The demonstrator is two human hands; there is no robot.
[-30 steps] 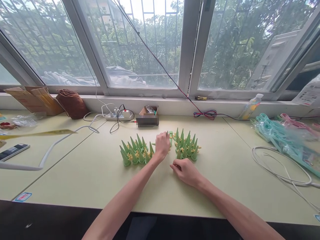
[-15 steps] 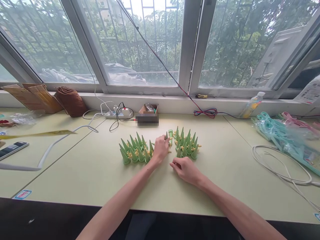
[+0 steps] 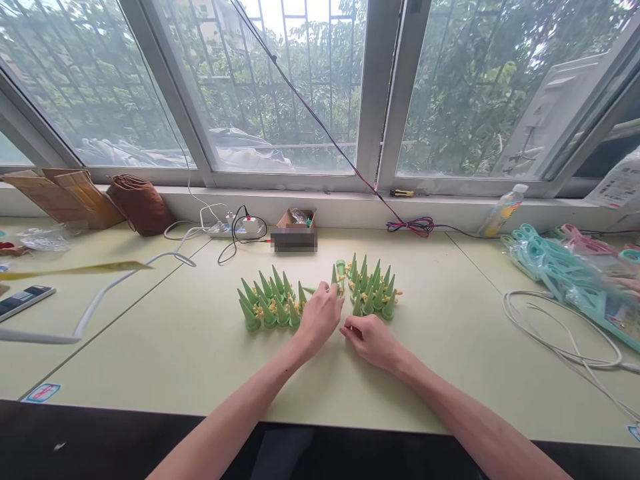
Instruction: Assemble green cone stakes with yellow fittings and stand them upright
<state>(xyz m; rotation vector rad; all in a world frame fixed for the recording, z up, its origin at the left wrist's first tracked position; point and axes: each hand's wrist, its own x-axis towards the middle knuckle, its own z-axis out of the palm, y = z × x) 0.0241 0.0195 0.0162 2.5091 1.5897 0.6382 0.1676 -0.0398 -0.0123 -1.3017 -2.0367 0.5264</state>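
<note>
My left hand point(image 3: 321, 315) is over the gap between two groups of green cones, palm down with its fingers curled. Just beyond its fingertips a single green cone point(image 3: 335, 274) stands upright; whether they touch its base is hidden. Another green cone piece point(image 3: 341, 268) lies behind, close to the right group. My right hand point(image 3: 369, 337) rests on the table in front of the right group of cones point(image 3: 369, 301), thumb and fingers pressed together, and anything between them is hidden. The left group of cones point(image 3: 269, 315) stands in rows, with small yellow pieces among them.
A small cardboard box point(image 3: 297, 218) and a power strip point(image 3: 240, 230) stand along the window sill. To the right are a bottle point(image 3: 504, 211), bagged teal plastic items point(image 3: 555, 263) and a coiled white cable point(image 3: 515, 327). A phone-like device point(image 3: 24, 302) lies far left.
My left hand has drawn back slightly toward me, leaving the upright cone's tip in plain sight. My right hand stays where it was.
</note>
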